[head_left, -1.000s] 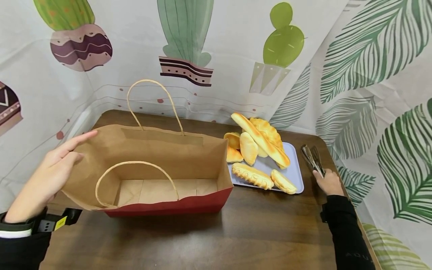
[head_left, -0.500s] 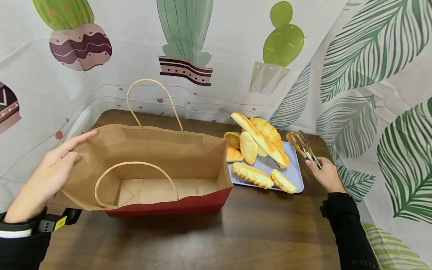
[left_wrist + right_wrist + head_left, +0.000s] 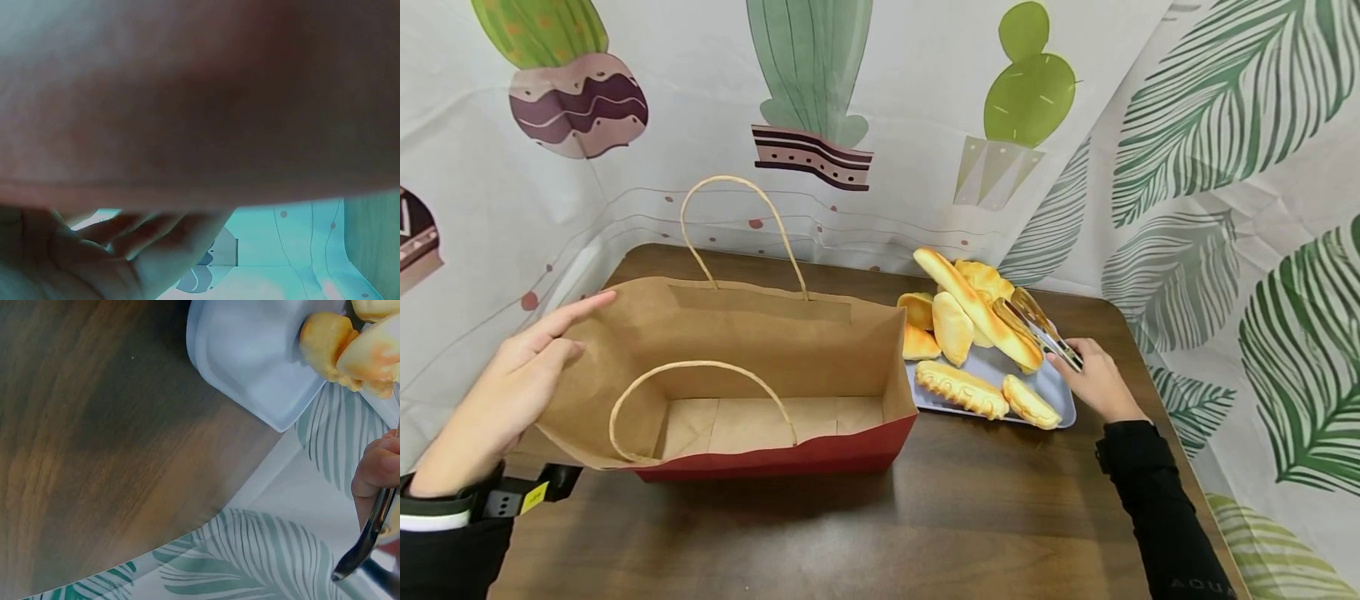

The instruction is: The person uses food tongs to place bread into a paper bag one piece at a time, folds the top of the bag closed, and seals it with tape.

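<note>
My left hand point(image 3: 520, 375) holds the left side of a brown paper bag point(image 3: 775, 333) with a red outside, thumb over the wall and index finger straight along its back left corner. The bag stands upright with its mouth wide; the left wrist view is mostly blurred skin. My right hand point(image 3: 1097, 379) grips metal tongs point(image 3: 1051, 333), whose arms are spread. Their golden tips reach over the far right of a lavender tray point(image 3: 1052, 383), overlapping the right side of a long bread loaf point(image 3: 977, 304) and a scalloped bread point(image 3: 981, 275) behind it.
Several other breads lie on the tray, among them a ridged loaf point(image 3: 962, 390) and a short piece point(image 3: 1030, 404) at the front. Two cord handles rise from the bag. A patterned curtain point(image 3: 917, 125) hangs behind the wooden table point(image 3: 970, 517).
My right hand has lifted the tongs from the table's right side and swung them left over the tray to the long loaf. The left hand and bag have stayed put.
</note>
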`<action>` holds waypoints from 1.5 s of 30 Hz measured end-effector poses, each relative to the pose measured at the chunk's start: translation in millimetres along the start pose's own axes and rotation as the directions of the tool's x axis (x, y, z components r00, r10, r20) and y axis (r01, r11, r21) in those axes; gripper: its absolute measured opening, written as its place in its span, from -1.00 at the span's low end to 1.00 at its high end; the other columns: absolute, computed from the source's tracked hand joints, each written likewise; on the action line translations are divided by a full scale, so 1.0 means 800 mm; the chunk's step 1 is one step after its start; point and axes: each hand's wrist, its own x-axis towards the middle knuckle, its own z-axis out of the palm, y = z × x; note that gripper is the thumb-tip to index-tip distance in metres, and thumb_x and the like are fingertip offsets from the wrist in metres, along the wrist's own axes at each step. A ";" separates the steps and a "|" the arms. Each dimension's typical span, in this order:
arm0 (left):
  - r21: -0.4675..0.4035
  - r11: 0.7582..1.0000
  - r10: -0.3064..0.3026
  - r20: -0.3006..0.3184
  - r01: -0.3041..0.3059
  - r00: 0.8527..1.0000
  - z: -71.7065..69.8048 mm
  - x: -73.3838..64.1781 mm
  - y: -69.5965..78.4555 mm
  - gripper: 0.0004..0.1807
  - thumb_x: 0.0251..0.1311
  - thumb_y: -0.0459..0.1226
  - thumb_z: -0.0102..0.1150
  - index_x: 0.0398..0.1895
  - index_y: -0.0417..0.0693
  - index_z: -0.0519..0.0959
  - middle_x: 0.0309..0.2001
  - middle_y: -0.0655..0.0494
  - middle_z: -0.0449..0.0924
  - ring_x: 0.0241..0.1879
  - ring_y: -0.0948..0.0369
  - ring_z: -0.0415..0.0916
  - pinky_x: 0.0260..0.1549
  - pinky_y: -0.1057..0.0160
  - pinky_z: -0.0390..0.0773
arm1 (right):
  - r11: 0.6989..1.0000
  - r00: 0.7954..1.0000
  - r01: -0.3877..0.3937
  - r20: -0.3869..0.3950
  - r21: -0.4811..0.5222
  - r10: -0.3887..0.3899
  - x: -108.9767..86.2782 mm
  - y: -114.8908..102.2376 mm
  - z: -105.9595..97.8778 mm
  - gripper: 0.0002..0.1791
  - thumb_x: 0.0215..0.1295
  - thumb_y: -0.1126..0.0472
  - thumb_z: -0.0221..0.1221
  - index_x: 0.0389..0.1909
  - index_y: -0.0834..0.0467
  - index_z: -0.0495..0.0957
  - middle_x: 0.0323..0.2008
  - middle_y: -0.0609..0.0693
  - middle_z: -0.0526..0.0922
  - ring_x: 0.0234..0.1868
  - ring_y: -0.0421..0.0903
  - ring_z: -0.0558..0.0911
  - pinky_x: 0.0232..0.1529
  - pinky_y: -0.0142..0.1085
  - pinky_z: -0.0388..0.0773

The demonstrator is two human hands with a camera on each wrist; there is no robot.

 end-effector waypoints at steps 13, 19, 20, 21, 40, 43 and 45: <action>0.000 0.999 0.053 -0.005 -0.053 0.999 -0.001 0.001 -0.007 -0.31 0.54 -0.49 -0.32 0.63 0.16 0.37 0.36 0.74 0.29 0.17 0.52 0.23 0.02 0.65 0.12 | 0.999 0.998 0.040 -0.054 0.017 -0.039 -0.011 -0.008 -0.003 -0.36 0.65 0.03 0.13 0.34 0.56 0.36 0.20 0.49 0.45 0.25 0.45 0.44 0.21 0.28 0.36; -0.005 0.998 0.058 0.002 -0.058 0.998 -0.001 0.002 -0.010 -0.32 0.53 -0.49 -0.28 0.63 0.13 0.36 0.38 0.72 0.29 0.19 0.50 0.17 0.03 0.64 0.07 | 1.000 1.000 0.020 0.004 0.012 -0.020 -0.010 -0.013 -0.004 -0.30 0.68 0.00 0.08 0.41 0.57 0.30 0.29 0.53 0.39 0.36 0.48 0.36 0.31 0.31 0.32; -0.003 0.998 0.057 0.001 -0.057 0.998 -0.001 0.002 -0.010 -0.31 0.53 -0.49 -0.28 0.63 0.14 0.36 0.37 0.72 0.29 0.17 0.48 0.16 0.03 0.63 0.07 | 1.000 1.000 0.022 0.004 0.015 -0.022 -0.010 -0.013 -0.004 -0.31 0.68 0.00 0.08 0.41 0.57 0.30 0.29 0.53 0.40 0.35 0.48 0.37 0.30 0.31 0.32; -0.001 0.998 0.055 0.001 -0.055 0.998 -0.001 0.001 -0.010 -0.31 0.53 -0.49 -0.28 0.63 0.14 0.36 0.37 0.73 0.29 0.15 0.46 0.16 0.01 0.62 0.06 | 0.999 1.000 0.024 0.005 0.020 -0.024 -0.010 -0.014 -0.005 -0.31 0.68 0.01 0.08 0.40 0.57 0.30 0.29 0.53 0.39 0.36 0.48 0.36 0.31 0.31 0.32; 0.009 1.000 0.019 0.008 -0.019 1.000 -0.005 -0.001 -0.011 -0.30 0.56 -0.46 -0.39 0.64 0.20 0.35 0.41 0.66 0.28 -0.02 0.54 0.37 -0.08 0.63 0.22 | 0.998 0.999 0.037 0.032 0.060 -0.039 -0.013 -0.019 -0.001 -0.35 0.70 0.02 0.05 0.41 0.53 0.33 0.25 0.50 0.46 0.26 0.42 0.47 0.17 0.27 0.44; 0.011 1.000 0.017 0.008 -0.017 1.000 -0.005 -0.001 -0.012 -0.31 0.56 -0.46 -0.38 0.64 0.19 0.35 0.41 0.65 0.28 -0.02 0.53 0.36 -0.08 0.62 0.21 | 0.997 0.998 0.045 0.047 0.058 -0.048 -0.014 -0.022 0.000 -0.39 0.68 0.04 0.08 0.38 0.51 0.38 0.23 0.48 0.49 0.23 0.41 0.50 0.13 0.23 0.47; 0.014 1.000 0.013 0.008 -0.013 1.000 -0.004 -0.001 -0.011 -0.31 0.56 -0.46 -0.37 0.64 0.20 0.35 0.40 0.66 0.28 -0.02 0.52 0.35 -0.08 0.62 0.21 | 0.997 0.997 0.063 0.052 0.053 -0.065 -0.014 -0.025 0.002 -0.41 0.67 0.05 0.11 0.36 0.50 0.41 0.21 0.46 0.52 0.20 0.37 0.53 0.09 0.19 0.48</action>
